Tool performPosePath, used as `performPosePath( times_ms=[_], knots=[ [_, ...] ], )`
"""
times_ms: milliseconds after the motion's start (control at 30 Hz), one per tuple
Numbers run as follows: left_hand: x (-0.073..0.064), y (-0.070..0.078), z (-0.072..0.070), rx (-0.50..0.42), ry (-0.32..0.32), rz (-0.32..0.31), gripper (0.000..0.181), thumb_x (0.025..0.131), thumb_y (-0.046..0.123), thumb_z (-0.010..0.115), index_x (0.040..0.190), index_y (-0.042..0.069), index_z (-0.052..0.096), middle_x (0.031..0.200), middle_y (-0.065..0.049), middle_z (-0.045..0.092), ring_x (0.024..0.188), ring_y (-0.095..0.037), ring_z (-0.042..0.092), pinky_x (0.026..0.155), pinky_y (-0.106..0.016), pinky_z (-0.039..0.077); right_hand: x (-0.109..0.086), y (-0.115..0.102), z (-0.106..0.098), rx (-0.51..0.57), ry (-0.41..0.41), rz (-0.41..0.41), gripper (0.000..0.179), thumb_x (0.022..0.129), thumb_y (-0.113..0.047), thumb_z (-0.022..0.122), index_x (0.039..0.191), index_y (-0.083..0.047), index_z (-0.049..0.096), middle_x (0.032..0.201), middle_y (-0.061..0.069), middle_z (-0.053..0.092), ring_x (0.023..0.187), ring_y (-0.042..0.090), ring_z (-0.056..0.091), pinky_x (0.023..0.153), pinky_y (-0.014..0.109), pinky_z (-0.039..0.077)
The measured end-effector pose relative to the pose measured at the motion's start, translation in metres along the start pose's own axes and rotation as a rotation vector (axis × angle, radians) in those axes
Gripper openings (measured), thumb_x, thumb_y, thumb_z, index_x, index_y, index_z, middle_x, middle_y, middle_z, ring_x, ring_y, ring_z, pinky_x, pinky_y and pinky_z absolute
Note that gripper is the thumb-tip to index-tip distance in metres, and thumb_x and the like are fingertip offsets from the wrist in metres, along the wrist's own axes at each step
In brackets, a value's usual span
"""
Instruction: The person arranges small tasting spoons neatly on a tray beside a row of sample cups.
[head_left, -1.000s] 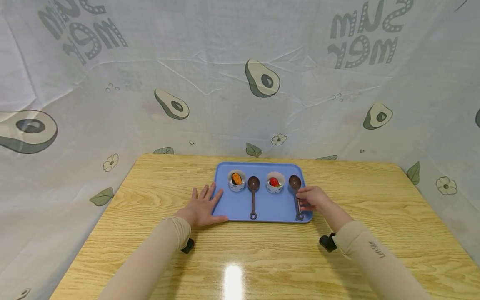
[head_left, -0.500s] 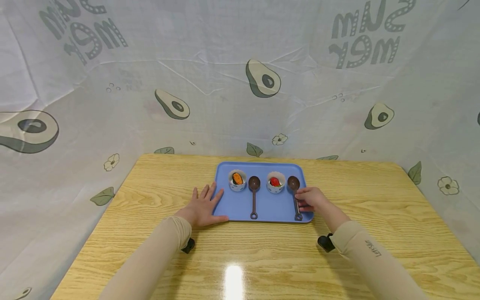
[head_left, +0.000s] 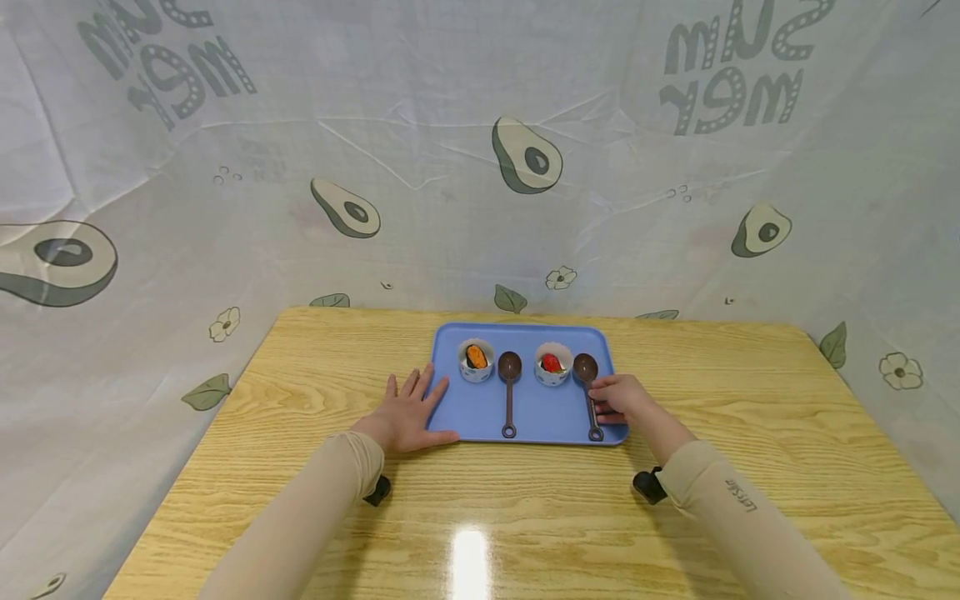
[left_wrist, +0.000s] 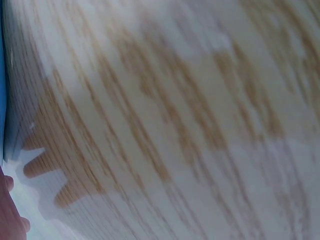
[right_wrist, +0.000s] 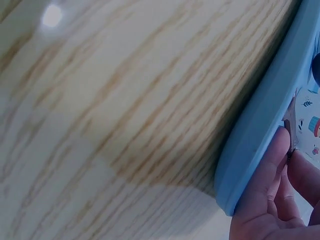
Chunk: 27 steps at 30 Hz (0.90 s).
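Observation:
A blue tray [head_left: 480, 421] bears two brown spoons and two paper cups in a row. My right hand [head_left: 622, 397] pinches the handle of the right-hand spoon [head_left: 586, 367], whose bowl lies close beside the right cup [head_left: 553, 375]. In the right wrist view, thumb and finger close on the brown handle [right_wrist: 291, 122] over the tray edge. The other spoon [head_left: 509, 367] lies between the cups. A red-topped piece [head_left: 551, 362] sits in the right cup, an orange-topped one [head_left: 476, 357] in the left cup [head_left: 476, 376]. With fingers spread, my left hand [head_left: 405, 422] rests at the tray's left edge.
The tray stands on a wood-grain table [head_left: 555, 517], near its back edge. Behind and at both sides hangs a pale cloth [head_left: 427, 250] printed with avocados. A black wrist camera [head_left: 649, 487] sits under the right sleeve, another [head_left: 378, 490] under the left.
My right hand and the right-hand spoon have shifted slightly left, bringing the spoon's bowl nearer to the right cup. My left hand keeps its place at the tray.

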<state>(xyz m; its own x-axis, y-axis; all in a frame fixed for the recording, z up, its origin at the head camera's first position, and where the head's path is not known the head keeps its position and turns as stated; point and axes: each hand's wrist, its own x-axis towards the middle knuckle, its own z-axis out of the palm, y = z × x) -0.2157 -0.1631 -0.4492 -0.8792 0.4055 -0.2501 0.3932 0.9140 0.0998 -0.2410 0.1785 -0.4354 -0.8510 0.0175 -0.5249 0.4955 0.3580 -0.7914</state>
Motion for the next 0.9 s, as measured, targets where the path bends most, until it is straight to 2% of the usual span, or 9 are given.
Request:
performPosePath(
  times_ms=[467,900],
  knots=[
    [0.0006,-0.0010,0.0022,0.005,-0.017,-0.007,0.094,0.084,0.071,0.044,0.152,0.014,0.014,0.157,-0.019,0.001,0.144,-0.040,0.009,0.110,-0.065,0.007,-0.0006,0.0026,0.0001,-0.022,0.001,-0.009,0.037,0.095,-0.002,0.048,0.130,0.009,0.045,0.074,0.000,0.053,0.062,0.008,0.052,0.058,0.022,0.052],
    [0.0008,-0.0001,0.0022,0.010,-0.007,0.002,0.093,0.084,0.070,0.043,0.152,0.012,0.015,0.157,-0.019,0.003,0.143,-0.041,0.011,0.109,-0.065,0.008,0.0010,0.0051,0.0017,-0.034,0.026,-0.001,0.036,0.095,-0.002,0.048,0.129,0.008,0.047,0.076,0.001,0.052,0.063,0.009,0.052,0.057,0.022,0.051]
  ],
)
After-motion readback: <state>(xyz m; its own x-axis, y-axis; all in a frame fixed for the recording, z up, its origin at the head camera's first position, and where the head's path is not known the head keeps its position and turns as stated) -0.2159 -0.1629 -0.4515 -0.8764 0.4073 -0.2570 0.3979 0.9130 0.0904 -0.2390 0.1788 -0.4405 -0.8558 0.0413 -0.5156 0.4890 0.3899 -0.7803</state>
